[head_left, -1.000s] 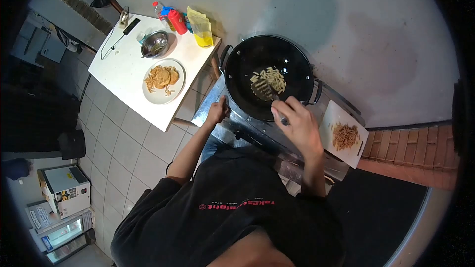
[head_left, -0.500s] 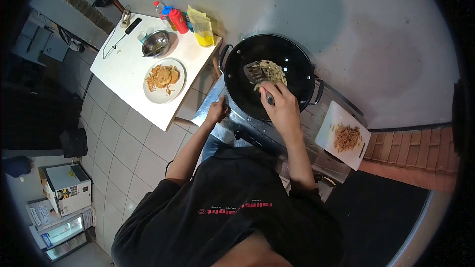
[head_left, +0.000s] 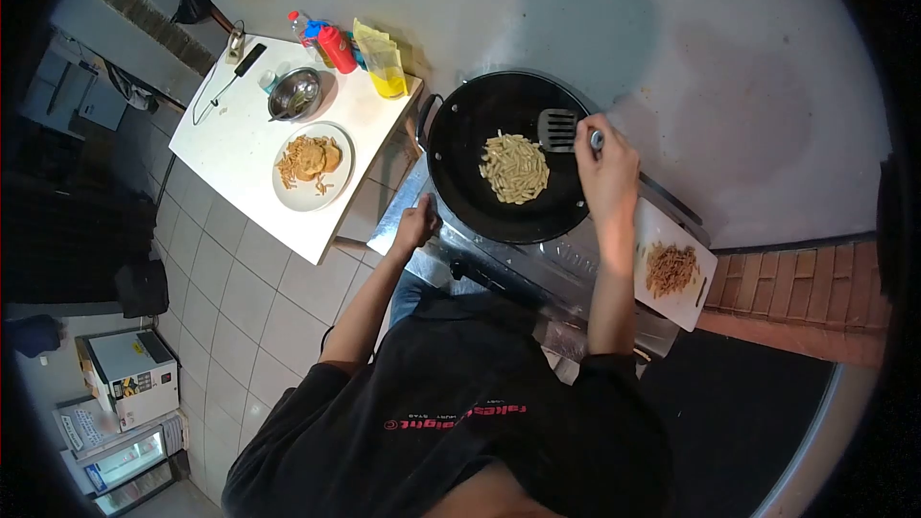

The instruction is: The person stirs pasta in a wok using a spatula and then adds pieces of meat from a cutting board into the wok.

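My right hand [head_left: 609,168] grips a slotted spatula [head_left: 556,130] by its handle, over the right side of a black wok [head_left: 480,221]. The spatula's dark head is inside the wok, to the right of a heap of pale, short strips of food [head_left: 515,169], apart from it. My left hand [head_left: 416,224] is closed beside the lower left of the wok, at the edge of the metal stove [head_left: 443,259]. What its fingers hold, if anything, is hidden.
On the left, a white table [head_left: 249,187] bears a plate [head_left: 295,201] of food, a metal bowl [head_left: 295,96], a red bottle [head_left: 336,48] and a yellow-filled pouch [head_left: 389,82]. To the right lies a cutting board [head_left: 686,309] with brown pieces [head_left: 672,269].
My right hand has carried the spatula up and right, off the pale strips, which now lie in a rounder heap. My left hand stays by the stove edge.
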A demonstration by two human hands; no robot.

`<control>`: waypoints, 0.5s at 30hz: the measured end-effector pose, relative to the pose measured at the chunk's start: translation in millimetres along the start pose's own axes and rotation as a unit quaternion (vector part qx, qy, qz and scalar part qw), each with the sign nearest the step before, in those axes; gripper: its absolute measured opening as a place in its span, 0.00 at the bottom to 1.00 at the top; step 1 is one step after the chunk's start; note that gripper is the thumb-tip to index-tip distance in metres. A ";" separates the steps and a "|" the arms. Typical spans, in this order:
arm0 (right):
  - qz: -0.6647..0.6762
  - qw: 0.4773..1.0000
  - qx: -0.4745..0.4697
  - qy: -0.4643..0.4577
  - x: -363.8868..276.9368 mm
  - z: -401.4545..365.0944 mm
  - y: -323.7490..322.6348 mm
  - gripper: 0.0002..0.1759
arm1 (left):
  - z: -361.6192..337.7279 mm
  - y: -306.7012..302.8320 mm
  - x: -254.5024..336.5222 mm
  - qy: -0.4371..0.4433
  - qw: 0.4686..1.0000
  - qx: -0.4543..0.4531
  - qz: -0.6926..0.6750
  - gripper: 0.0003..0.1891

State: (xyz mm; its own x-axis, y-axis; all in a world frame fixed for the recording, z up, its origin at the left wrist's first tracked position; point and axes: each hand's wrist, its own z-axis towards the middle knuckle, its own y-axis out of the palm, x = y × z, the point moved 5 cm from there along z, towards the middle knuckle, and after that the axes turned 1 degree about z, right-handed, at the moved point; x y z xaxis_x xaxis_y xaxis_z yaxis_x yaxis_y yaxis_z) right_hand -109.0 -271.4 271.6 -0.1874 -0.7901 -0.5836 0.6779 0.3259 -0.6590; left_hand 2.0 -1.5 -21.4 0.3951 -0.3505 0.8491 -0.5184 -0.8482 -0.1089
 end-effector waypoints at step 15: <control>0.128 0.989 -0.062 0.030 12.8 -11.8 33.6 0.07 | 10.3 -2.2 -12.5 -0.030 1.000 0.004 -0.007 0.38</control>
State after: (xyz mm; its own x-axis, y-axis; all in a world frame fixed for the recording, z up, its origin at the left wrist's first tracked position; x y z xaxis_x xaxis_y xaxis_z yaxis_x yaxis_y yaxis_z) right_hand -97.0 -264.4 236.3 -0.0647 -0.6432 -0.7630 0.6176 0.5748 -0.5369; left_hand 6.0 0.6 -37.2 0.4462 -0.3621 0.8184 -0.5064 -0.8562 -0.1027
